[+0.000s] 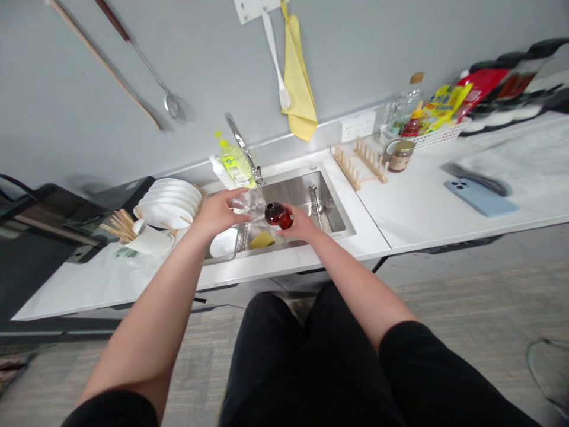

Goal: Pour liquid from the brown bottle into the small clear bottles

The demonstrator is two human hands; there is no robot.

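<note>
Currently, left hand grips a clear vessel, right hand a brown bottle, over the sink

On my feed: white counter, marbled top, a seam running front to back right of the metal sink set into it. Left of the sink I've got a stack of white plates; can't tell if it sits straight on the top. White holder with chopsticks in front of it. Behind the sink, by the tap: green soap bottle, white bottle touching or just beside. Right: wooden rack, lidded jar near it, white basket behind. Blue phone flat, near the front edge.
</note>
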